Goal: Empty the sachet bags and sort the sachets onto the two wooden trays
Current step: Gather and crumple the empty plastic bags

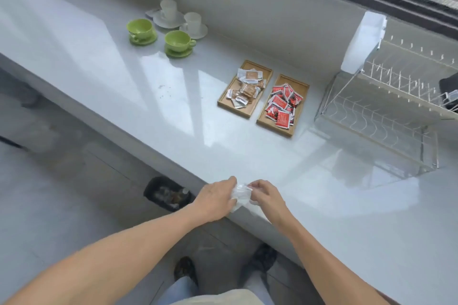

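Sorting looks near done: brown sachets (pixel 244 89) on left tray (pixel 224 103), red sachets (pixel 281 104) on right tray (pixel 301 96). Your left hand (pixel 215 202) and right hand (pixel 264 195) pinch crumpled clear bag (pixel 239 195) at counter edge (pixel 247 215); seems empty. Only bag disposal left.

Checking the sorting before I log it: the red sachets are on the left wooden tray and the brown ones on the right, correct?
Not quite. The head view shows the red sachets on the right wooden tray and the brown sachets on the left wooden tray.

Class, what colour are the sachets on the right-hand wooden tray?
Red, with dark and white print, on the right tray; sachets show best in the head view.
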